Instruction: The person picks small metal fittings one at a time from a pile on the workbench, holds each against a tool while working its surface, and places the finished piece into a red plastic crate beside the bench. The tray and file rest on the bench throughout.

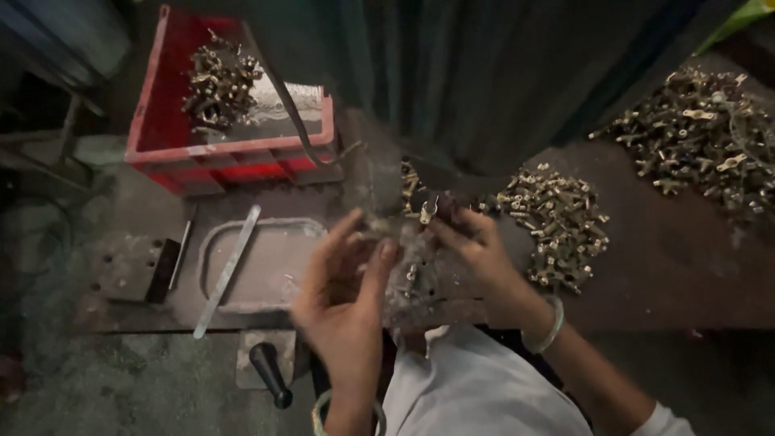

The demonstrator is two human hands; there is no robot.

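A dim workshop bench point(662, 266) of dark, rusty metal fills the view, with a dark curtain-like sheet hanging behind it and the edges of the scene lost in shadow. The right hand point(476, 250) pinches a small brass fitting point(428, 208) between thumb and fingertips, holding it just above the middle of the bench; its exact shape is hard to make out in the blur. A pale bangle point(549, 327) circles that wrist. The left hand point(343, 282) is raised with fingers loosely spread and curled toward the fitting; whether it holds anything cannot be told, since the palm faces away and the area between the hands is smeared. Just right of the hands lies a heap of brass parts point(557, 226), and a larger heap point(702, 137) sits well apart at the far right, cut off by the frame. At the back left a red plastic crate point(161, 153) holds another cluster of parts point(219, 85). A flat metal strip point(228, 270) lies across a shallow grey tray point(266, 266) left of the hands, and a black handle point(270, 373) shows below it. The person's pale clothing point(476, 387) covers the bottom edge.
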